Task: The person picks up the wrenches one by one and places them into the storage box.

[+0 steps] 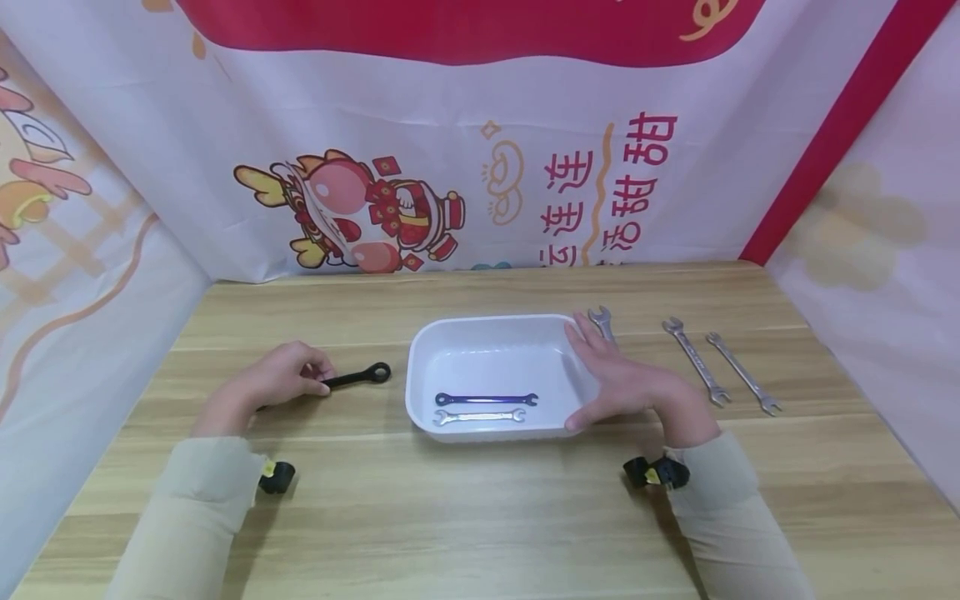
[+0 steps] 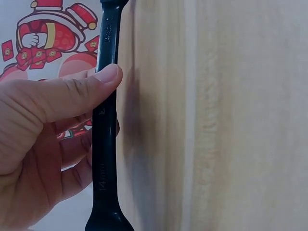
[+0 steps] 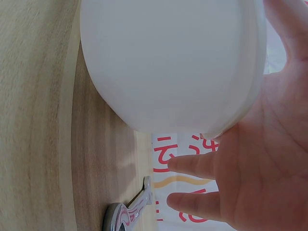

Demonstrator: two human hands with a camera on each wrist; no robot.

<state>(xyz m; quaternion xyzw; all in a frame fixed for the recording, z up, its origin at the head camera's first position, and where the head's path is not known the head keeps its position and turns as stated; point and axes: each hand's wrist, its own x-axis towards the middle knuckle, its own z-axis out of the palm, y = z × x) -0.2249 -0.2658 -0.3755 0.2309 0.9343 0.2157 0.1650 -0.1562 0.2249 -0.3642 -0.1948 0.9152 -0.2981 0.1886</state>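
Observation:
My left hand (image 1: 288, 375) pinches a black wrench (image 1: 352, 379) to the left of a white plastic tray (image 1: 423, 350). In the left wrist view the thumb lies across the handle of this black wrench (image 2: 105, 144), which bears a 14mm marking. My right hand (image 1: 626, 383) touches the tray's right end with its fingers and thumb spread along the rim. From the right wrist, the fingers look straight beside the white tray wall (image 3: 173, 67). Inside the tray lie a blue-purple combination wrench (image 1: 487, 400) and a silver open-end wrench (image 1: 480, 416), side by side.
Two silver wrenches, one longer (image 1: 696, 362) and one slimmer (image 1: 742, 372), lie on the wooden table (image 1: 450, 517) at the right. Another silver wrench (image 1: 602, 321) is partly hidden behind my right hand. A printed cloth (image 1: 420, 108) hangs at the table's back.

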